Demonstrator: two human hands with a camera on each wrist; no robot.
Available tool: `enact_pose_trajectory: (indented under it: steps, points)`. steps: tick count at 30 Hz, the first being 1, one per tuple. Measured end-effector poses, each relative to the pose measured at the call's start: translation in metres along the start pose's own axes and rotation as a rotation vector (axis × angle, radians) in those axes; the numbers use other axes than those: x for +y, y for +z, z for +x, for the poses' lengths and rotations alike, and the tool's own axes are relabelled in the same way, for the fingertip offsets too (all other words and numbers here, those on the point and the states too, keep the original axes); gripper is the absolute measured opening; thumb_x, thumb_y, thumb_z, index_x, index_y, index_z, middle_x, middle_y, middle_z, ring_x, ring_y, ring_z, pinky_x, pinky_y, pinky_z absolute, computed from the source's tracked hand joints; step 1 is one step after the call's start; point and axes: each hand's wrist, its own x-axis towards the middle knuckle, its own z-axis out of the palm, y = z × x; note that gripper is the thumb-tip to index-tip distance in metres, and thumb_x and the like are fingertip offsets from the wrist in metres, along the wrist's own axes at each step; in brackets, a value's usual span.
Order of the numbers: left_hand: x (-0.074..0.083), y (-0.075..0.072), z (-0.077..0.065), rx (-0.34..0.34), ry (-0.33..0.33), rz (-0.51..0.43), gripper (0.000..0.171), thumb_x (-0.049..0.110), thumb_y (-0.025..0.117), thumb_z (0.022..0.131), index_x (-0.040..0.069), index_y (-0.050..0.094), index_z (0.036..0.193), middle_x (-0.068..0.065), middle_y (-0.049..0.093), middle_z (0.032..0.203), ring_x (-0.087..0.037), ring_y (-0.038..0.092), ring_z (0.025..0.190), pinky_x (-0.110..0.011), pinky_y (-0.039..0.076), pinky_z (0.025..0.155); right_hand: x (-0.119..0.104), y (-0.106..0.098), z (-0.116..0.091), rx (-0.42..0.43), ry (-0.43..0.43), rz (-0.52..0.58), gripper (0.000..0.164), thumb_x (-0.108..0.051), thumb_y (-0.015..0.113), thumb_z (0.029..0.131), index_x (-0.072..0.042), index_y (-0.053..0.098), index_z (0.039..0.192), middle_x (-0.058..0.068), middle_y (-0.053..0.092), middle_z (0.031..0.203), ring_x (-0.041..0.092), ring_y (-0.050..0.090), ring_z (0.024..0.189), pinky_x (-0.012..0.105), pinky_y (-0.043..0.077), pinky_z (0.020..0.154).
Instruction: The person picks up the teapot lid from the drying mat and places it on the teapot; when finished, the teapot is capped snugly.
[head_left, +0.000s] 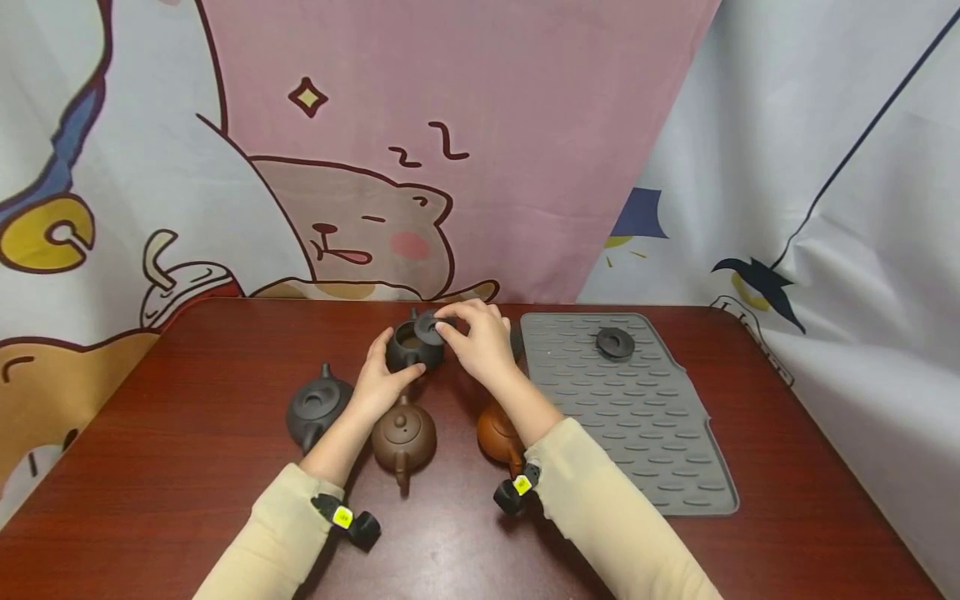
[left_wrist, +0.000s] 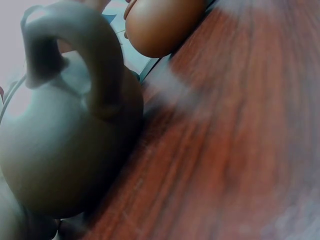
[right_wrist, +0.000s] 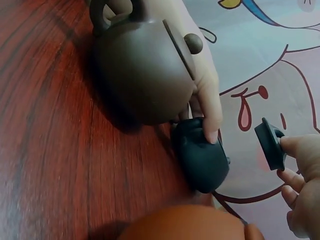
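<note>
A small black teapot (head_left: 417, 357) stands uncovered at the back of the table, its round mouth showing. My left hand (head_left: 381, 382) grips it from the near left, thumb on the near side and fingers round the left side. Just above the teapot's right rim, my right hand (head_left: 480, 340) pinches its black lid (right_wrist: 270, 145) between thumb and fingers. The lid is tilted and apart from the teapot in the right wrist view. Close below the left hand sits a brown teapot (head_left: 405, 437) with its lid on; it fills much of the left wrist view.
A dark grey teapot (head_left: 318, 407) with its lid on stands left of my left forearm. Partly under my right forearm is an orange teapot (head_left: 497, 433). A grey ribbed mat (head_left: 630, 417) bears a loose black lid (head_left: 615, 342). Something dark (head_left: 516, 340) is mostly hidden behind my right hand.
</note>
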Motion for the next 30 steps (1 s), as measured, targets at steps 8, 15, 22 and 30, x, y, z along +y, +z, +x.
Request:
enact_pose_trajectory:
  steps: [8,15,22,30]
  points:
    - [0.002,0.0,-0.001,-0.001,0.002,0.006,0.087,0.021,0.069,0.086,0.004,0.015,0.152,-0.017,0.014,0.156,-0.035,0.027,0.136,-0.051,0.025,0.107,-0.001,0.015,0.007,-0.014,0.02,-0.055,0.018,-0.031,0.068,0.09,-0.024,0.072,0.106,0.002,0.062,0.116,0.025,0.05,0.108,0.047,0.032,0.088]
    - [0.002,0.0,-0.001,0.003,0.009,0.009,0.087,0.021,0.069,0.086,0.003,0.016,0.152,-0.017,0.015,0.155,-0.035,0.025,0.137,-0.051,0.023,0.107,-0.003,0.026,0.012,-0.039,0.057,-0.089,0.018,-0.032,0.067,0.091,-0.025,0.072,0.107,0.002,0.062,0.117,0.025,0.05,0.106,0.045,0.033,0.087]
    - [0.001,-0.001,-0.002,-0.008,-0.001,0.001,0.088,0.023,0.068,0.086,0.003,0.014,0.152,-0.018,0.014,0.155,-0.037,0.026,0.136,-0.052,0.025,0.106,-0.005,0.035,0.017,-0.061,0.113,-0.124,0.018,-0.034,0.065,0.092,-0.026,0.072,0.107,0.002,0.062,0.119,0.027,0.051,0.11,0.046,0.033,0.09]
    - [0.001,0.0,-0.001,-0.006,-0.004,0.011,0.088,0.023,0.068,0.087,0.002,0.013,0.152,-0.019,0.013,0.155,-0.037,0.027,0.136,-0.051,0.026,0.106,-0.006,0.044,0.019,-0.077,0.171,-0.162,0.019,-0.035,0.065,0.092,-0.028,0.071,0.108,0.001,0.061,0.122,0.027,0.052,0.111,0.046,0.033,0.091]
